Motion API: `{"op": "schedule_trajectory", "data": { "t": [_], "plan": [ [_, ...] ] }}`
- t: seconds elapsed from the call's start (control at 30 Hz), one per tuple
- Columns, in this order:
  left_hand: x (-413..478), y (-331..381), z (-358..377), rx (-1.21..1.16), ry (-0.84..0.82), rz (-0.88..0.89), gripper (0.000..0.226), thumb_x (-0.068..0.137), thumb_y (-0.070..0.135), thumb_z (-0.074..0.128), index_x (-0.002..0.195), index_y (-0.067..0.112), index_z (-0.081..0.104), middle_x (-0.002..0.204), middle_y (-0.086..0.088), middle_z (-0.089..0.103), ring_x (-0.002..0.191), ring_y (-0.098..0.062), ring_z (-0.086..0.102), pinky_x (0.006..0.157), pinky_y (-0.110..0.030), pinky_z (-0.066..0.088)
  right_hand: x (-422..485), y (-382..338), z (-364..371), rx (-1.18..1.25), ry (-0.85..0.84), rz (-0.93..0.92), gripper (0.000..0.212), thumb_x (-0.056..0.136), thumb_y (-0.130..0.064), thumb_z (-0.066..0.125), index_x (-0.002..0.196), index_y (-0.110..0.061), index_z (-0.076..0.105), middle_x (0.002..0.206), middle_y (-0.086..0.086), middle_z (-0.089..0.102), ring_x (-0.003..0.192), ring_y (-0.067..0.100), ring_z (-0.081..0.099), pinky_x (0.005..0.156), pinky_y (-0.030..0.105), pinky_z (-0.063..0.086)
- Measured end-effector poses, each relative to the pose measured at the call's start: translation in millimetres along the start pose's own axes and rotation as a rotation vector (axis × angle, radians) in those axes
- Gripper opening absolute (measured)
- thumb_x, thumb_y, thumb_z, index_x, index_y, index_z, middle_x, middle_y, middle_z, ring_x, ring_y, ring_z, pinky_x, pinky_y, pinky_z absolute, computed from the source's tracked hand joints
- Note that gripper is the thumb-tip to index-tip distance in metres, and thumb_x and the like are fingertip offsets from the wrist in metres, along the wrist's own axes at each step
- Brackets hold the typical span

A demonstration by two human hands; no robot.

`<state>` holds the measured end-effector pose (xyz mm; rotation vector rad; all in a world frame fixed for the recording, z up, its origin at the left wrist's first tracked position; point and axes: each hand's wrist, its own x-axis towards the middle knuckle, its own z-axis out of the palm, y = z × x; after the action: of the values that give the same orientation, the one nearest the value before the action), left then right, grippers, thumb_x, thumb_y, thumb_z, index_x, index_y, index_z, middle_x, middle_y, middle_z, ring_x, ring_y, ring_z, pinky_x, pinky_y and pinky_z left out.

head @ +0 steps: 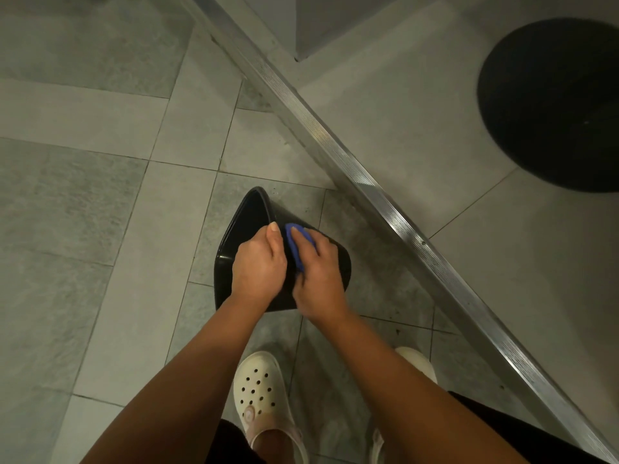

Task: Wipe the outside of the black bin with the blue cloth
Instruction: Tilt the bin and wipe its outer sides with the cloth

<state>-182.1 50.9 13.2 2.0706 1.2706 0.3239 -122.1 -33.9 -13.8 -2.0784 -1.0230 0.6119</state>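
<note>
Both hands work the black bin on the tiled floor: left hand grips its rim, right hand presses the blue cloth against its outer side. Wiping seems midway; finished portion unclear.

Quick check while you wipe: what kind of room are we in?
Probably a bathroom or washroom, though I can't be sure. The floor is grey stone-look tile, a ribbed metal strip runs along a raised step or threshold, and a small black bin sits on the tiles. No fixtures are in view.
</note>
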Motion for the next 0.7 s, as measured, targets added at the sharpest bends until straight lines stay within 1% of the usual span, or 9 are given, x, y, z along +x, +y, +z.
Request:
{"op": "schedule_trajectory", "data": {
  "t": [0.07, 0.1, 0.2, 0.27, 0.33, 0.43, 0.5, 0.57, 0.7],
  "plan": [
    [2.3, -3.1, -1.8, 0.000, 0.023, -0.047, 0.042, 0.101, 0.032, 0.027, 0.069, 0.014, 0.048, 0.052, 0.000, 0.048, 0.046, -0.012, 0.048, 0.047, -0.022, 0.033, 7.8, 16.2, 4.3, -0.023, -0.031, 0.007, 0.070, 0.075, 0.005, 0.057, 0.138, -0.016, 0.038, 0.137, 0.011, 0.040, 0.124, 0.026, 0.036, 0.105, 0.029, 0.033],
    [2.8, -4.6, -1.9, -0.001, 0.034, -0.067, 0.044, 0.101, 0.032, 0.026, 0.068, 0.014, 0.048, 0.052, 0.000, 0.047, 0.046, -0.013, 0.048, 0.047, -0.023, 0.033, 9.6, 26.0, 5.0, -0.021, -0.032, 0.067, 0.070, 0.074, 0.004, 0.056, 0.138, -0.016, 0.038, 0.135, 0.011, 0.041, 0.124, 0.028, 0.038, 0.105, 0.034, 0.036],
    [3.3, -2.6, 0.7, 0.006, 0.021, -0.066, 0.044, 0.101, 0.034, 0.025, 0.067, 0.015, 0.047, 0.052, -0.001, 0.046, 0.046, -0.012, 0.047, 0.048, -0.022, 0.034, 5.7, 37.9, 2.4, -0.005, -0.035, 0.386, 0.073, 0.077, 0.000, 0.056, 0.142, -0.020, 0.028, 0.139, 0.011, 0.031, 0.126, 0.027, 0.035, 0.106, 0.035, 0.035],
    [3.1, -0.1, 3.3, 0.015, 0.006, -0.043, 0.044, 0.101, 0.035, 0.025, 0.069, 0.014, 0.047, 0.053, -0.002, 0.047, 0.046, -0.014, 0.049, 0.047, -0.024, 0.036, -2.7, 23.7, 6.2, -0.047, -0.020, 0.478, 0.080, 0.078, -0.003, 0.059, 0.144, -0.020, 0.019, 0.141, 0.012, 0.023, 0.127, 0.028, 0.032, 0.105, 0.035, 0.035],
    [5.7, -1.5, 3.6, 0.002, 0.023, -0.059, 0.046, 0.100, 0.035, 0.025, 0.071, 0.011, 0.049, 0.055, -0.004, 0.050, 0.049, -0.017, 0.052, 0.048, -0.027, 0.038, -10.0, -2.8, 10.7, -0.036, 0.014, 0.376, 0.081, 0.078, -0.002, 0.059, 0.145, -0.018, 0.017, 0.140, 0.014, 0.022, 0.124, 0.029, 0.029, 0.103, 0.036, 0.035],
    [8.0, -7.0, 1.3, -0.012, 0.047, -0.053, 0.044, 0.101, 0.031, 0.028, 0.069, 0.008, 0.050, 0.053, -0.003, 0.050, 0.047, -0.016, 0.049, 0.047, -0.026, 0.033, -3.2, -19.6, 12.2, -0.027, 0.000, 0.118, 0.076, 0.079, -0.003, 0.058, 0.144, -0.018, 0.022, 0.140, 0.016, 0.025, 0.121, 0.029, 0.028, 0.103, 0.038, 0.036],
    [8.4, -9.1, -1.1, -0.030, 0.066, -0.072, 0.044, 0.101, 0.029, 0.028, 0.069, 0.009, 0.049, 0.053, -0.002, 0.048, 0.048, -0.015, 0.048, 0.047, -0.024, 0.031, 9.9, -4.6, 11.4, -0.081, -0.047, 0.074, 0.076, 0.078, -0.001, 0.058, 0.143, -0.020, 0.025, 0.140, 0.015, 0.028, 0.121, 0.030, 0.029, 0.103, 0.039, 0.035],
    [7.3, -9.8, -2.5, -0.028, 0.071, -0.100, 0.045, 0.101, 0.031, 0.026, 0.069, 0.009, 0.049, 0.054, -0.003, 0.047, 0.048, -0.014, 0.047, 0.047, -0.023, 0.032, 17.5, 17.1, 8.1, -0.118, -0.079, 0.203, 0.075, 0.078, -0.001, 0.057, 0.143, -0.022, 0.026, 0.138, 0.014, 0.030, 0.124, 0.031, 0.029, 0.105, 0.039, 0.034],
    [5.4, -3.0, 0.9, -0.028, 0.034, -0.065, 0.046, 0.101, 0.034, 0.025, 0.068, 0.011, 0.047, 0.053, -0.002, 0.045, 0.046, -0.013, 0.045, 0.047, -0.024, 0.034, 13.6, 44.8, -0.3, 0.013, -0.042, 0.647, 0.073, 0.078, 0.001, 0.056, 0.142, -0.021, 0.028, 0.137, 0.016, 0.027, 0.125, 0.032, 0.030, 0.105, 0.040, 0.035]
  ]
}}
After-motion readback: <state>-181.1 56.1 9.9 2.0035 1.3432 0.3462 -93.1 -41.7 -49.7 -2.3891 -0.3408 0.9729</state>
